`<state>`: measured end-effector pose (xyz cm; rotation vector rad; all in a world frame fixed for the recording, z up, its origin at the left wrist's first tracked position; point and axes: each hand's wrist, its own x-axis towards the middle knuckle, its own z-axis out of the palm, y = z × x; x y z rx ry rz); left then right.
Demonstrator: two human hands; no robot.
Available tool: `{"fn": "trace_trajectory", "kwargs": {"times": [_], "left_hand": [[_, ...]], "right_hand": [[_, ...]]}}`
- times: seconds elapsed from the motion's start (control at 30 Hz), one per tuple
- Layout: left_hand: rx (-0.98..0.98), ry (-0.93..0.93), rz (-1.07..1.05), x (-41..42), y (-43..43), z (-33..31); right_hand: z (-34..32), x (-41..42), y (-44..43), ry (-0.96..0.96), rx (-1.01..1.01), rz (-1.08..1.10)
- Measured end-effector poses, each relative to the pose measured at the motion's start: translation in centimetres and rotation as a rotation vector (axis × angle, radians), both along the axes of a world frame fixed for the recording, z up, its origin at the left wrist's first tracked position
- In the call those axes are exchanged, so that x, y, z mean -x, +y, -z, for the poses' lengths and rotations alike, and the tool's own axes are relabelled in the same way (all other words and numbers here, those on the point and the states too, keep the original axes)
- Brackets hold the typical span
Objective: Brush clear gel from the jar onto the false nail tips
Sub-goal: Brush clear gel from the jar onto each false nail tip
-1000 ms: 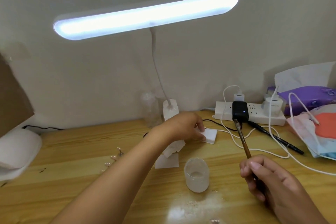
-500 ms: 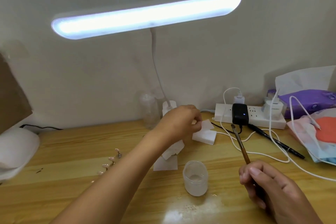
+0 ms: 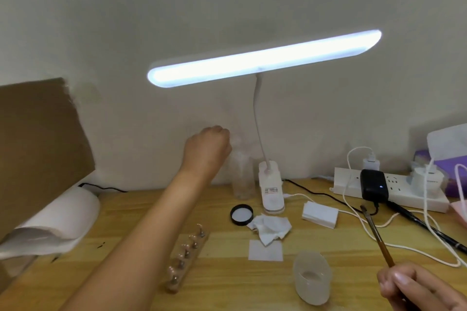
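A frosted jar (image 3: 312, 278) of clear gel stands open on the wooden desk, its black lid (image 3: 241, 214) lying further back. Several false nail tips sit on a wooden holder (image 3: 187, 257) partly behind my left forearm. My right hand (image 3: 417, 288), at the bottom right beside the jar, grips a brown-handled brush (image 3: 376, 235) with its bristles pointing up and away. My left hand (image 3: 207, 149) is raised at the top of a clear bottle (image 3: 242, 177) by the wall, fingers curled; what they hold is hidden.
A clip lamp (image 3: 271, 192) glows overhead. A crumpled tissue (image 3: 270, 228), a flat white pad (image 3: 265, 250) and a pad stack (image 3: 319, 214) lie mid-desk. A power strip (image 3: 389, 194), cables and a black pen (image 3: 429, 230) fill the right. A white nail lamp (image 3: 55, 219) sits left.
My left hand lifted off the pad stack and moved up and left to the top of the clear bottle. My right hand keeps holding the brush beside the jar.
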<state>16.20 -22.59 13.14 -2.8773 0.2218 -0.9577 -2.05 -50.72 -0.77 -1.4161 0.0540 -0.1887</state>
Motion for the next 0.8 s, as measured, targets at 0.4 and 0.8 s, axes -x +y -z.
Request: {"fn": "trace_trajectory", "kwargs": {"times": [0.4,0.8], "left_hand": [[0.215,0.055,0.168,-0.2,-1.3,6.8],[0.28,0.103,0.125,-0.3,-1.5,6.3]], "right_hand": [[-1.1,0.9,-0.2,-0.008,0.05,-0.045],[-0.5,0.6,-0.9,-0.039,0.083,-0.099]]}}
